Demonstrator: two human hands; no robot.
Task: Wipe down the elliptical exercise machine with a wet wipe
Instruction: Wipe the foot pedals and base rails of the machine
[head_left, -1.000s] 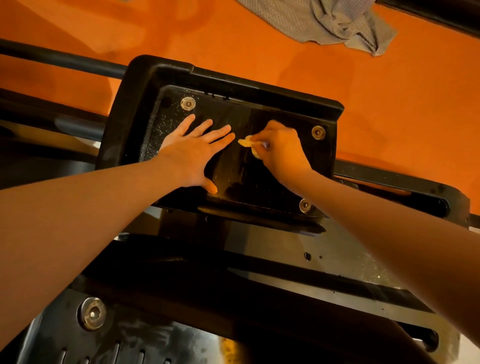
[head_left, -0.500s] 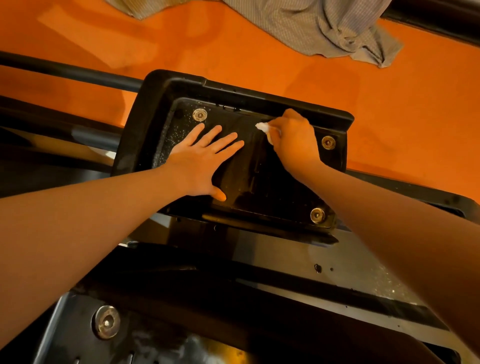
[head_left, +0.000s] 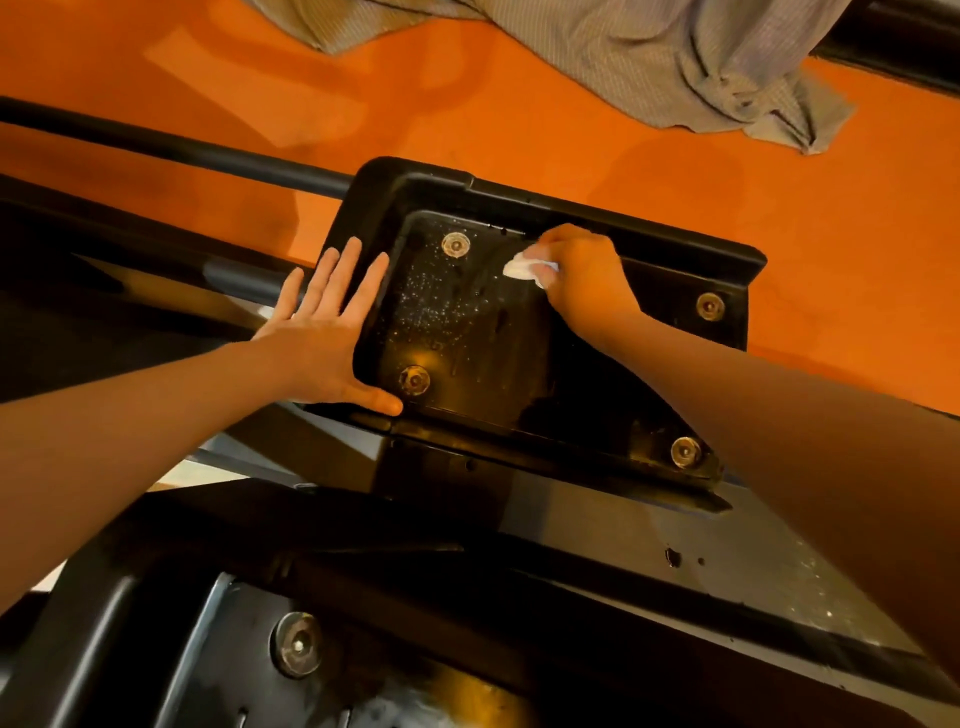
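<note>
A black foot pedal (head_left: 467, 332) of the elliptical machine fills the middle of the view, with a raised rim, round metal bolts and pale specks of dust on its left part. My right hand (head_left: 587, 280) grips a small crumpled white wet wipe (head_left: 522, 268) and presses it on the pedal's far inner edge. My left hand (head_left: 324, 332) lies flat with straight fingers over the pedal's left rim, thumb along the near edge.
A second black pedal (head_left: 298, 644) with a bolt sits below near me. Black frame bars (head_left: 171, 150) run left across the orange floor (head_left: 649, 166). A grey checked cloth (head_left: 675, 57) lies crumpled on the floor at the top.
My left hand slid off the pedal's inside leftward onto its left rim, uncovering the dusty area. My right hand with the wipe moved up to the far edge of the pedal.
</note>
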